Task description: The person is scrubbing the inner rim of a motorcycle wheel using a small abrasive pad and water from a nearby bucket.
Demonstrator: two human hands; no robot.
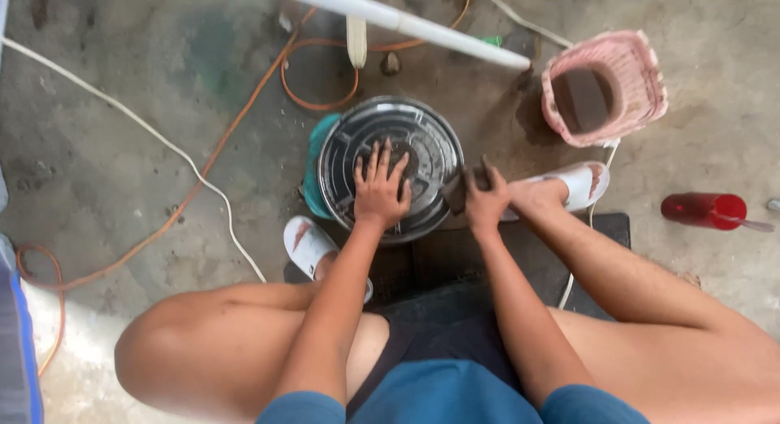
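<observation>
1. Left hand [380, 190]: lay palm down, fingers spread, pressed flat on the round dark lid [392, 168]; it grasped nothing.
2. Round dark lid: ribbed in rings, glossy, lying on the concrete floor [122, 148] near the middle of the view, just ahead of the person's feet. A teal rim [311, 180] showed under its left edge (what it belonged to could not be told).
3. Right hand [485, 203]: clenched around a small dark block [479, 179], held against the right edge of the lid.
4. Small dark block: mostly hidden by the fingers; its kind could not be told.
5. White sandals: one [307, 244] on the left foot just below the lid, one [581, 183] on the right foot to the right of the lid.
6. Pink woven basket [642, 71]: stood on the floor toward the far right, holding a brown block [583, 99].
7. Red bottle [703, 210]: lay on its side on the floor near the right edge.
8. White pipe [406, 22]: ran slantwise across the far side, ending beside the basket.
9. Orange cable [236, 123] and white cable [146, 127]: trailed over the left part of the floor, the orange one looping beyond the lid.
10. Dark mat [601, 229]: lay under the person, at the right foot.
</observation>
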